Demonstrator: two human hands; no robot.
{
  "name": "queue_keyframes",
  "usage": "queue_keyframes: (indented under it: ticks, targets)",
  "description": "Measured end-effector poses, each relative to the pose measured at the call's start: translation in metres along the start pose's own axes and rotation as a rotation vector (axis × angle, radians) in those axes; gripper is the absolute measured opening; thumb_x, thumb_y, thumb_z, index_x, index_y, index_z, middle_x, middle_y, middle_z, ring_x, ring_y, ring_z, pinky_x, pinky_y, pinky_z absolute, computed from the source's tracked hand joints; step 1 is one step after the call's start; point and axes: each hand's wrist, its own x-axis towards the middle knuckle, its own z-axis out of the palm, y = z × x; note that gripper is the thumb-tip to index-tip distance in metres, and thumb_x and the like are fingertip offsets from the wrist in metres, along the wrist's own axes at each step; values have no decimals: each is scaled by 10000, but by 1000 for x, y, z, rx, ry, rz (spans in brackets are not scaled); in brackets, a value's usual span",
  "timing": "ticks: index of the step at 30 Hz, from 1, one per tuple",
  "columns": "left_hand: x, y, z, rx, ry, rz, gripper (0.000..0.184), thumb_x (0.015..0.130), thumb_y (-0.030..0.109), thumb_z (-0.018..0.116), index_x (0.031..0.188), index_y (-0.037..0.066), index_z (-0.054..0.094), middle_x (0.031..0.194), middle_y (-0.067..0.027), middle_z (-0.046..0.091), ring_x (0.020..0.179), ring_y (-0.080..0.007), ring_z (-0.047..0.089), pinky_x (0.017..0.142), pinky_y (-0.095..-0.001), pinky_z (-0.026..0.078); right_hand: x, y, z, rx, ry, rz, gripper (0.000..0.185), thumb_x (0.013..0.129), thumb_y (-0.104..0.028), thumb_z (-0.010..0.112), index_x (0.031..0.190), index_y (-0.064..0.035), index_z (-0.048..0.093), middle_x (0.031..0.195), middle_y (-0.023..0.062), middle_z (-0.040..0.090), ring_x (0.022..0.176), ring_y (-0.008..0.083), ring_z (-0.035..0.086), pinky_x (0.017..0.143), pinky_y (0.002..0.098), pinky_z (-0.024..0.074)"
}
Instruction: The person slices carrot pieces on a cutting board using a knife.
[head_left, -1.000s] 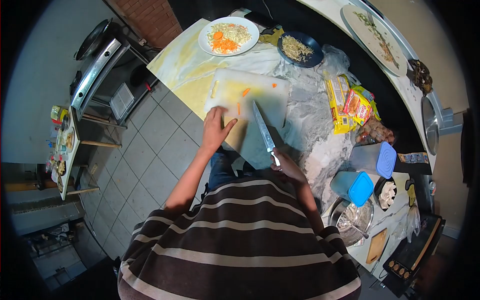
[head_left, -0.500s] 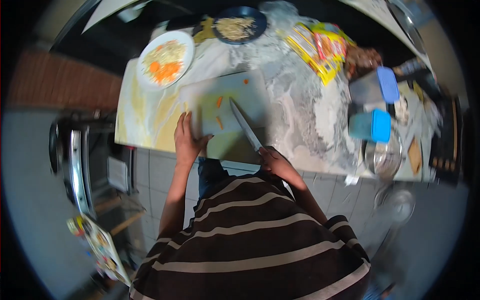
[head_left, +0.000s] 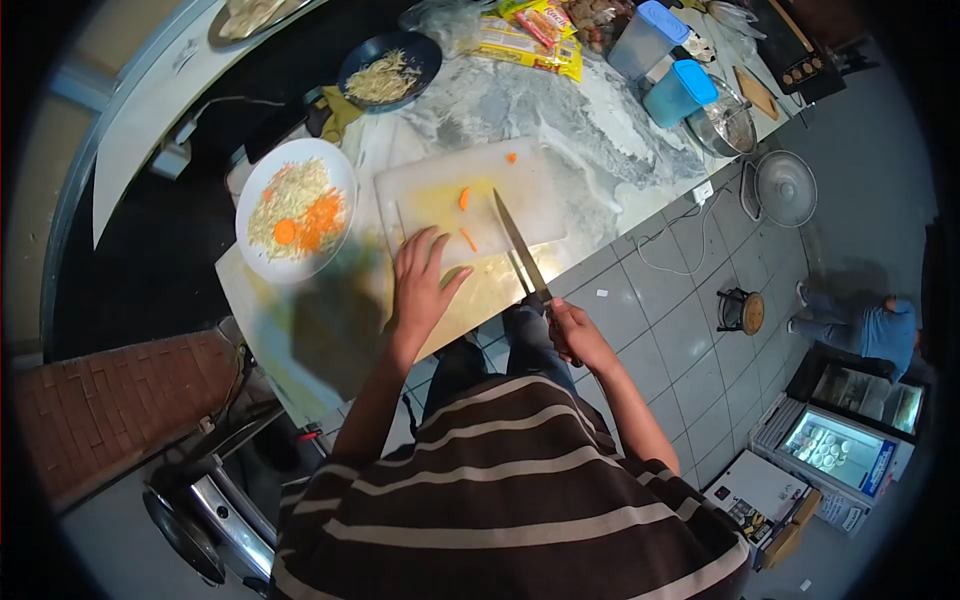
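My right hand [head_left: 578,335] is closed around the dark handle of a kitchen knife [head_left: 518,237], whose blade points up over the right half of the white cutting board [head_left: 540,195]. My left hand [head_left: 423,285] lies with fingers apart at the board's lower left edge, holding nothing. Between the blade and that hand are an orange carrot piece [head_left: 464,198] and a thin carrot strip [head_left: 468,240]. Another small carrot bit [head_left: 512,158] sits near the board's far edge. Left of the board stands a white plate [head_left: 247,215] with shredded pale vegetable and carrot.
A dark pan [head_left: 432,62] with pale shreds stands behind the board. Yellow packets [head_left: 530,48], blue-lidded containers [head_left: 685,93] and a metal bowl [head_left: 725,125] line the counter's far right. A stool [head_left: 745,312] and a person [head_left: 875,335] are on the tiled floor to the right.
The view has turned, bringing the floor, stool and another person into sight on the right. My right hand still holds the knife; my left hand stays by the board's edge. The carrot pieces look unchanged.
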Motion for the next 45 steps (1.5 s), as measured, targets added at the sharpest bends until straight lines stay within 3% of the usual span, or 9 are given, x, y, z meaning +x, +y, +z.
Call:
queue_keyframes:
  ticks: [6, 14, 21, 23, 24, 25, 27, 34, 45]
  targets:
    - [9, 5, 12, -56, -96, 192, 502, 845, 275, 712, 1255, 35, 548, 1300, -140, 524, 1237, -347, 469, 1059, -451, 346, -20, 15, 21, 52, 43, 1, 423, 1048, -442, 372, 789, -109, 413, 536, -32, 338, 377, 85, 314, 339, 265, 281]
    - [5, -10, 9, 14, -53, 107, 450, 866, 249, 691, 1246, 50, 554, 1293, -133, 533, 1245, -332, 474, 1058, -434, 360, -2, 46, 19, -157, 72, -76, 471, 1048, -431, 371, 954, -17, 574, 579, -2, 455, 408, 113, 411, 397, 301, 341]
    - [3, 6, 7, 116, -113, 118, 490, 876, 294, 681, 1283, 62, 537, 1343, -125, 517, 1278, -322, 458, 1079, -433, 350, 9, 33, 10, -285, 74, -112, 513, 1045, -447, 361, 1072, 7, 599, 597, 29, 484, 437, 127, 457, 404, 299, 370]
    - [1, 10, 9, 110, -121, 99, 497, 879, 300, 679, 1291, 64, 533, 1359, -125, 508, 1285, -322, 454, 1080, -433, 349, 5, 27, 5, -310, 104, -45, 528, 1044, -445, 360, 1061, 23, 603, 643, 90, 578, 523, 221, 574, 495, 355, 455]
    - [2, 14, 9, 115, -114, 103, 500, 876, 301, 677, 1291, 62, 534, 1340, -130, 519, 1271, -325, 461, 1074, -441, 351, 8, 28, 6, -412, 164, -172, 521, 1041, -427, 366, 1058, 35, 607, 736, 199, 648, 702, 386, 648, 661, 443, 494]
    - [3, 17, 9, 117, -101, 104, 503, 873, 303, 675, 1291, 60, 535, 1320, -136, 531, 1258, -327, 469, 1068, -449, 353, 9, 28, 4, -419, 161, -174, 521, 1041, -427, 366, 1058, 35, 607, 736, 199, 648, 702, 386, 648, 661, 443, 494]
    - [3, 17, 7, 92, -96, 102, 511, 870, 307, 678, 1297, 66, 534, 1320, -128, 532, 1252, -324, 471, 1063, -447, 353, 5, 28, 5, -513, 212, -271, 496, 1037, -400, 379, 1011, 41, 604, 810, 278, 639, 862, 490, 610, 780, 502, 459]
    - [9, -5, 5, 21, -83, 238, 484, 865, 272, 680, 1291, 86, 543, 1321, -102, 541, 1224, -309, 477, 1041, -427, 350, 13, 23, 28, -575, 262, -287, 468, 1026, -374, 421, 906, 47, 585, 814, 315, 607, 831, 500, 586, 740, 504, 455]
    - [5, -17, 5, -102, -107, 168, 473, 869, 276, 674, 1282, 82, 550, 1311, -108, 548, 1200, -315, 490, 1022, -428, 369, 13, 2, 56, -610, 286, -200, 488, 1020, -403, 427, 1006, 49, 609, 900, 333, 627, 937, 508, 591, 808, 503, 460]
